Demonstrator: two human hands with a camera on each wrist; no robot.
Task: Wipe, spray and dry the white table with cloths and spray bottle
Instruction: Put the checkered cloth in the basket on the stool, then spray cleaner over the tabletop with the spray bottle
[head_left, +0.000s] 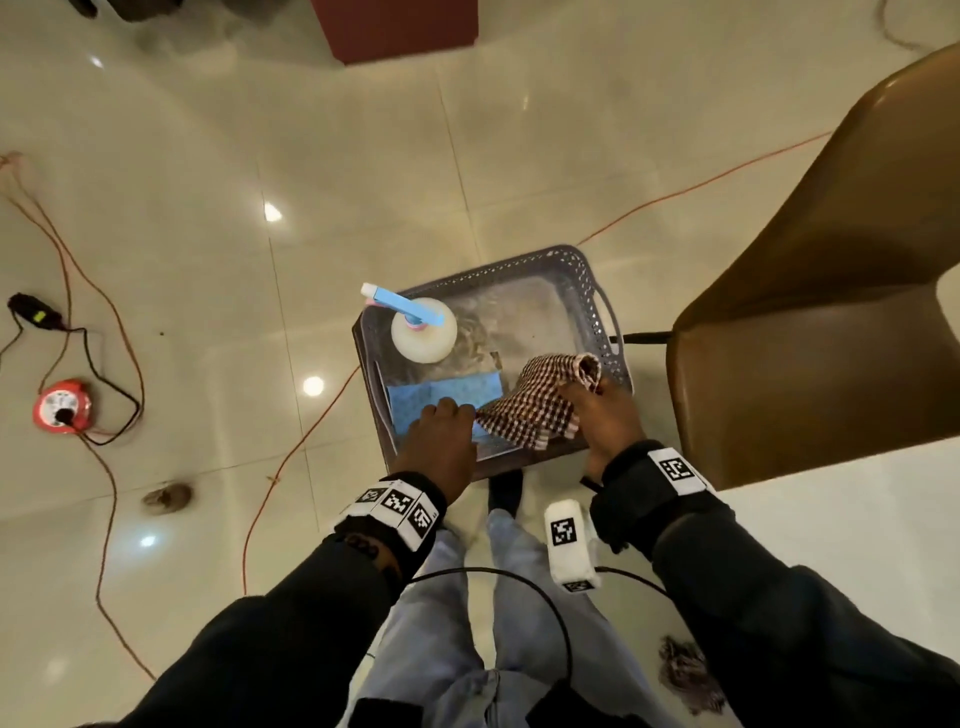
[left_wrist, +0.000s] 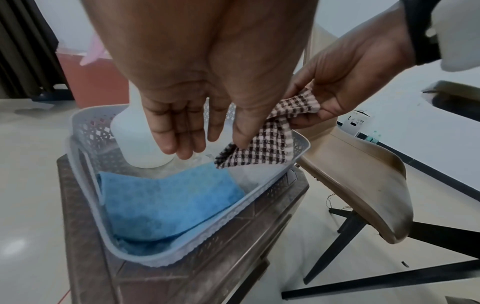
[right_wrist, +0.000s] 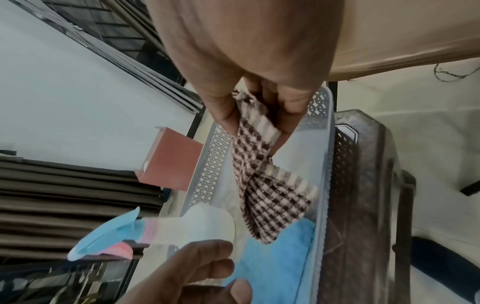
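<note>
Checked cloth (head_left: 540, 402) hangs over the near right part of a perforated grey basket (head_left: 571, 265), which sits on a brown stool (left_wrist: 233, 236); open tiled floor (head_left: 208, 260) lies left and beyond, a tan chair (head_left: 810, 322) crowds the right side, and the white surface (head_left: 857, 519) edge is near right. Right hand (head_left: 605, 415) pinches the cloth's upper edge between thumb and fingers (right_wrist: 226, 115). Left hand (head_left: 441, 436) is relaxed, fingers (left_wrist: 179, 131) straight and pointing down above the blue cloth (left_wrist: 168, 205), thumb touching the checked cloth's lower corner. Checked cloth is brown-and-white with a striped border, crumpled. Spray bottle (head_left: 423, 335), white with blue head, stands upright in the basket's far left corner.
</note>
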